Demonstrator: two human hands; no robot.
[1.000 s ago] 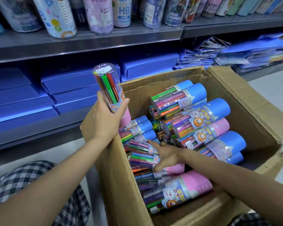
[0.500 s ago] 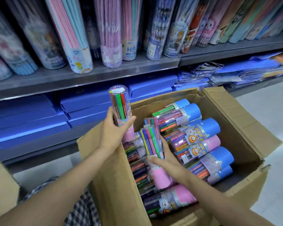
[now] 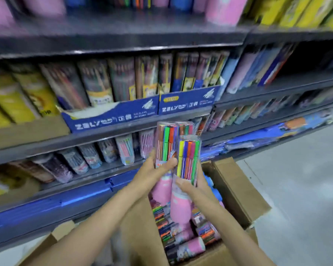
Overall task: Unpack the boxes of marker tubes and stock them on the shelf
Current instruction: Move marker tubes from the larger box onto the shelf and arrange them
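Note:
My left hand (image 3: 154, 173) grips a clear marker tube with a pink base (image 3: 164, 150), held upright above the open cardboard box (image 3: 236, 185). Pressed against it on the right, my right hand (image 3: 192, 187) grips a second pink-based marker tube (image 3: 187, 160), also upright. A third tube top shows just behind them, and I cannot tell which hand carries it. Inside the box lie several more marker tubes (image 3: 188, 246) with pink and blue ends. The grey shelf (image 3: 104, 135) rises directly in front, blurred by head motion.
Blue display cartons (image 3: 112, 118) of pencil packs stand on the middle shelf. Tubes of pencils (image 3: 123, 150) lean on the shelf below. Blue flat boxes (image 3: 46, 206) fill the lowest level. Another cardboard flap (image 3: 52, 240) sits at the lower left; grey floor (image 3: 296, 189) lies to the right.
Both hands rose out of the box and came together, the two tubes now side by side. The view tilted up, showing higher shelves.

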